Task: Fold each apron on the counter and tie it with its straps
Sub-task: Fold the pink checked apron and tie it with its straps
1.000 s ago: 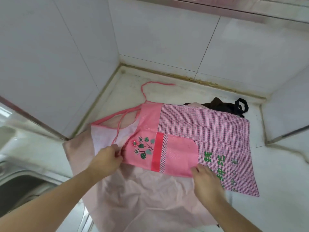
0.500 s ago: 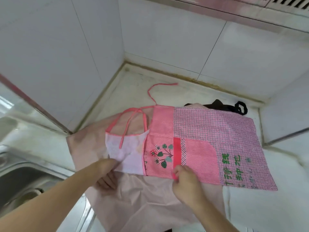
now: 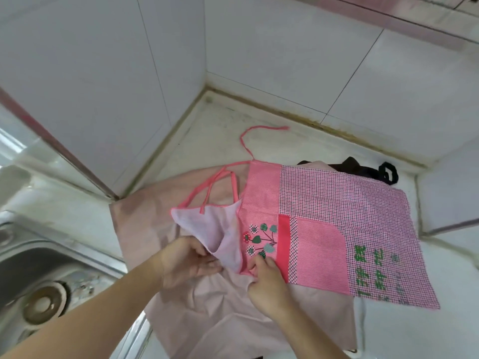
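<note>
low in the frame, both hands meet at the near edge of the pink checked apron [image 3: 337, 216], which lies across the middle and right. the left hand [image 3: 188, 260] curls its fingers around the pale turned-back bib corner. the right hand [image 3: 267, 283] pinches the hem below the flower print. beneath is a pale pink apron [image 3: 215, 322]. further up, a pink strap [image 3: 248, 137] trails on the counter [image 3: 220, 125]; a dark apron [image 3: 363, 168] sits behind.
</note>
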Motion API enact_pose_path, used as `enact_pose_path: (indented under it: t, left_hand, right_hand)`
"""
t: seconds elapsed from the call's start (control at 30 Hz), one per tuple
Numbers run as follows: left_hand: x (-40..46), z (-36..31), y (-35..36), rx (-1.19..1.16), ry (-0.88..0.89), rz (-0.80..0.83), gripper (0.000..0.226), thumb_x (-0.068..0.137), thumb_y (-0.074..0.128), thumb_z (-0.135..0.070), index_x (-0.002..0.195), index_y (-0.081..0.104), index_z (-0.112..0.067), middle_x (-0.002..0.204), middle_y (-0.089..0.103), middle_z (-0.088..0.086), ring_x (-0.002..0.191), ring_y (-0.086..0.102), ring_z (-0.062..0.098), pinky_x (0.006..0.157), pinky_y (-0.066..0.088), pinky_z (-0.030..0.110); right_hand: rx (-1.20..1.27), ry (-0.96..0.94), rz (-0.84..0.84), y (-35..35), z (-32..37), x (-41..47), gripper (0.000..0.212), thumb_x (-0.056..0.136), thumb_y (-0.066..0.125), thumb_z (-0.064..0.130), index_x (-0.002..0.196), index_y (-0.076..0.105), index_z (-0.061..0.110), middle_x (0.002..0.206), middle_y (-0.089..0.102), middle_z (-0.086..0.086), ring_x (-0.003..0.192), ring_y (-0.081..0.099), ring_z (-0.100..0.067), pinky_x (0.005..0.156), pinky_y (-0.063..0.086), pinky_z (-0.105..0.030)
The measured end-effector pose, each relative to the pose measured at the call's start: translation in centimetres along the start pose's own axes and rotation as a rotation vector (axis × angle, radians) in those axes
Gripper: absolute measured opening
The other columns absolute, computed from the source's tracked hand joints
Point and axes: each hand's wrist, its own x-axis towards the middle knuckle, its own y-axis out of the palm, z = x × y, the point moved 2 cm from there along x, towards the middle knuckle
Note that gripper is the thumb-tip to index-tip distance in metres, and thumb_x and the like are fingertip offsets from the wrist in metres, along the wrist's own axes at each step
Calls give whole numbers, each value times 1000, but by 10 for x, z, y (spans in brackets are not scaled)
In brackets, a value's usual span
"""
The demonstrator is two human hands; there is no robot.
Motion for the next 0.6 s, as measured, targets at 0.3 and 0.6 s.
enact_pose_path:
  t: [0.3, 0.6]
  left_hand:
    - [11, 4, 19, 139, -73, 34, 49, 80, 70, -8, 128, 69, 1, 127, 71, 24, 115, 71, 38, 106, 54, 53]
    - [-4, -17, -12, 2, 82, -310, 21, 100, 55, -10, 102, 72, 2, 100, 74, 25, 89, 70, 35, 84, 64, 50]
  right_hand:
    - [-111, -4, 19, 2, 2, 0, 40, 71, 46, 12, 108, 51, 25, 113, 44, 2, 116, 47, -26, 100, 42, -40]
    - [-78, 57, 83, -3, 3, -2, 45, 68, 48, 9, 108, 50, 29, 111, 40, 8, 114, 45, -20, 100, 43, -39]
